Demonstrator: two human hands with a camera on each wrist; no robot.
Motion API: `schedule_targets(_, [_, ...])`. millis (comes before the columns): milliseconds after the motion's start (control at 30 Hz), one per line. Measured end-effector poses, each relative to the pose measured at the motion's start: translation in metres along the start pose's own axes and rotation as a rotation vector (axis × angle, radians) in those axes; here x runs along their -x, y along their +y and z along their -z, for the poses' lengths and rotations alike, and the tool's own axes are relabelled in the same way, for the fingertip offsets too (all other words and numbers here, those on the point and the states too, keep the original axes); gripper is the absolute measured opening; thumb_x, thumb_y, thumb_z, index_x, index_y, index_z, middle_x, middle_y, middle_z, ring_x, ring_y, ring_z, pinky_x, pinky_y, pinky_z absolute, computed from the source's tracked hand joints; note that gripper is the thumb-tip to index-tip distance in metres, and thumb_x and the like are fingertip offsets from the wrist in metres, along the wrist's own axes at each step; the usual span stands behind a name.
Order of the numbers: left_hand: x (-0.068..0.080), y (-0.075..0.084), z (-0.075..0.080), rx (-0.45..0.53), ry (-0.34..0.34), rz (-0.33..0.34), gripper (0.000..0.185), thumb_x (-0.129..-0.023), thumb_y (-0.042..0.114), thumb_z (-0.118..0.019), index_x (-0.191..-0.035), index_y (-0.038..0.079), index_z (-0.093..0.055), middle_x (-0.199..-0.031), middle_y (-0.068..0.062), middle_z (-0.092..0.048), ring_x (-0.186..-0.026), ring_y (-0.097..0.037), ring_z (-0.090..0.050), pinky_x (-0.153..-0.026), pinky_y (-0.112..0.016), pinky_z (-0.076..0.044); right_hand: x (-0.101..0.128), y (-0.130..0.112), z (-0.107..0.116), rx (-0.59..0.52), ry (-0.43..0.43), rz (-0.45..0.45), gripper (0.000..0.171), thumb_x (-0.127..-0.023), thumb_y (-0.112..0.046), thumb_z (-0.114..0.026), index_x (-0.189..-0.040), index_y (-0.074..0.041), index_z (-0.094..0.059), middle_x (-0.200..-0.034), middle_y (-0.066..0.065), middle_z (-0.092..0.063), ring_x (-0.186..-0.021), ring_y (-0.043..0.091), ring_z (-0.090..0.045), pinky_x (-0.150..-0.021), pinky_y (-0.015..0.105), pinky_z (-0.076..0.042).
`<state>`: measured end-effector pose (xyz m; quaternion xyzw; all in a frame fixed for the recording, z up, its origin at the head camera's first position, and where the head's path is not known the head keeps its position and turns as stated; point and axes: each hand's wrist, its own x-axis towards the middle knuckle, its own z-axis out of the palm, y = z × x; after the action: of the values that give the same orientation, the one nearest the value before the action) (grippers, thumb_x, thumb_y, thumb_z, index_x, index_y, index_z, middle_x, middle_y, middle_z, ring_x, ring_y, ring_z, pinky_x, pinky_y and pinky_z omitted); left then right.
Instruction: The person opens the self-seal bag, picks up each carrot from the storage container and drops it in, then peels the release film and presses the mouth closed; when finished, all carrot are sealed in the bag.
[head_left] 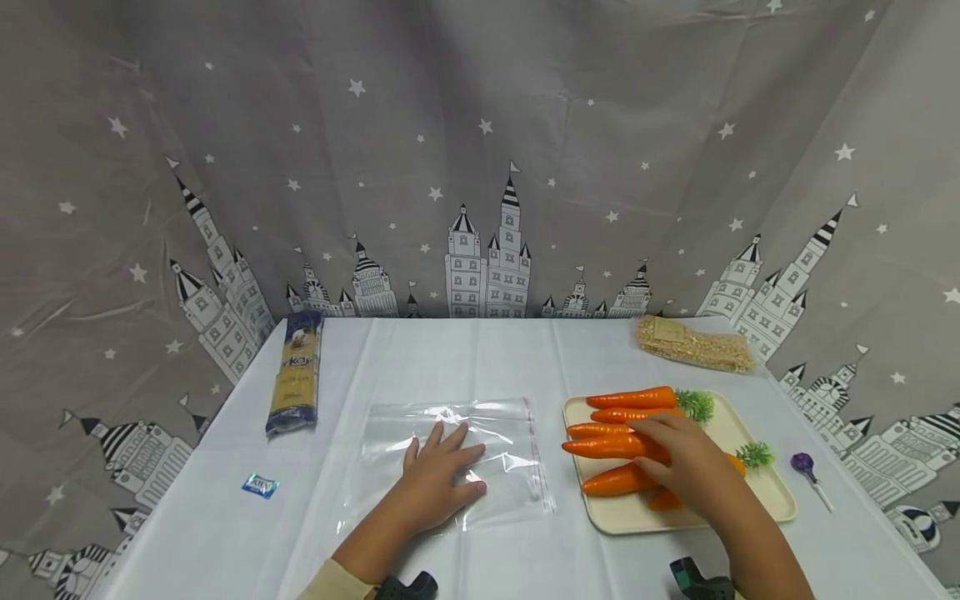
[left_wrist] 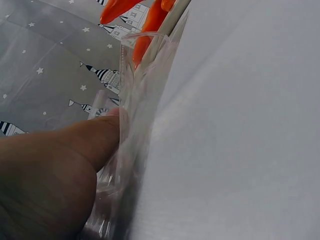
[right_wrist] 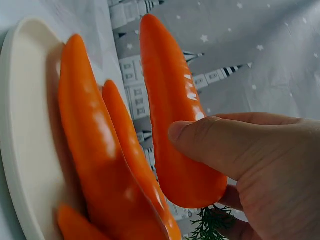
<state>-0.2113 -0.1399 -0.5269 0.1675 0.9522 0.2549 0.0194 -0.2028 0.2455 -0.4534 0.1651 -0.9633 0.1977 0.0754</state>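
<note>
A grey curtain point(head_left: 480, 150) printed with stars and castles hangs behind a tabletop point(head_left: 225, 533) covered in white cloth. At its centre lies a clear bag point(head_left: 510, 433), flat, its sealing strip toward the tray. The left hand point(head_left: 438, 471) rests palm down on the bag, fingers spread and straight, pressing the plastic to the tabletop; the left wrist view shows a thumb point(left_wrist: 95, 137) against the film. Just beside the bag on the right sits a cream tray point(head_left: 772, 500) carrying several orange carrots with green tops. The right hand point(head_left: 686, 458) reaches over the tray, its thumb and curled fingers closed round one carrot point(head_left: 615, 447); the right wrist view shows that carrot point(right_wrist: 175, 115) lifted clear of the others. A pasta packet point(head_left: 296, 371) lies at the far left of the tabletop, a bag of grains point(head_left: 693, 343) at the far right edge. A purple lollipop point(head_left: 806, 467) lies beside the tray, and a small blue sachet point(head_left: 259, 485) near the left edge.
</note>
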Motion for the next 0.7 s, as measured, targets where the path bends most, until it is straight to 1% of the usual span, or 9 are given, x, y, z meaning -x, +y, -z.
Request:
schedule_targets(100, [0.0, 0.0, 0.0, 0.005, 0.002, -0.002, 0.057, -0.092, 0.05, -0.074, -0.144, 0.028, -0.064, -0.168, -0.008, -0.038, -0.159, -0.048, -0.017, -0.119, -0.079, -0.007, -0.006, -0.008, -0.004, -0.022, -0.036, -0.02, 0.043, -0.087, -0.02, -0.086, -0.127, -0.012, -0.072, -0.128, 0.01, -0.069, -0.126, 0.038, -0.058, -0.109, 0.064, -0.046])
schedule_targets(233, [0.0, 0.0, 0.0, 0.008, -0.001, -0.001, 0.057, -0.093, 0.051, -0.074, -0.144, 0.028, -0.064, -0.168, -0.009, -0.038, -0.159, -0.048, -0.016, -0.119, -0.079, -0.006, -0.012, -0.016, -0.011, -0.008, -0.053, -0.025, 0.038, -0.087, -0.02, -0.086, -0.122, -0.014, -0.072, -0.126, 0.007, -0.071, -0.125, 0.037, -0.059, -0.109, 0.062, -0.046])
schedule_targets(433, [0.0, 0.002, 0.0, 0.005, -0.001, -0.006, 0.056, -0.093, 0.049, -0.074, -0.144, 0.027, -0.065, -0.168, -0.009, -0.039, -0.159, -0.049, -0.017, -0.119, -0.08, -0.007, -0.017, -0.026, -0.022, 0.05, -0.028, -0.003, 0.039, -0.085, -0.022, -0.088, -0.121, -0.017, -0.074, -0.127, 0.007, -0.071, -0.125, 0.035, -0.061, -0.109, 0.059, -0.049])
schedule_targets(567, [0.0, 0.002, 0.001, -0.004, -0.001, -0.01, 0.056, -0.093, 0.048, -0.073, -0.144, 0.027, -0.065, -0.167, -0.01, -0.039, -0.159, -0.049, -0.018, -0.119, -0.08, -0.007, -0.02, -0.031, -0.029, 0.069, 0.003, 0.036, 0.04, -0.083, -0.025, -0.091, -0.119, -0.018, -0.075, -0.127, 0.006, -0.071, -0.123, 0.032, -0.063, -0.108, 0.056, -0.051])
schedule_targets(700, [0.001, 0.002, 0.002, 0.009, -0.006, -0.009, 0.055, -0.094, 0.047, -0.073, -0.144, 0.026, -0.065, -0.167, -0.01, -0.039, -0.159, -0.048, -0.018, -0.119, -0.079, -0.008, -0.024, -0.035, -0.035, 0.085, 0.007, 0.047, 0.043, -0.082, -0.028, -0.091, -0.121, -0.018, -0.076, -0.129, 0.006, -0.07, -0.123, 0.031, -0.063, -0.108, 0.055, -0.051])
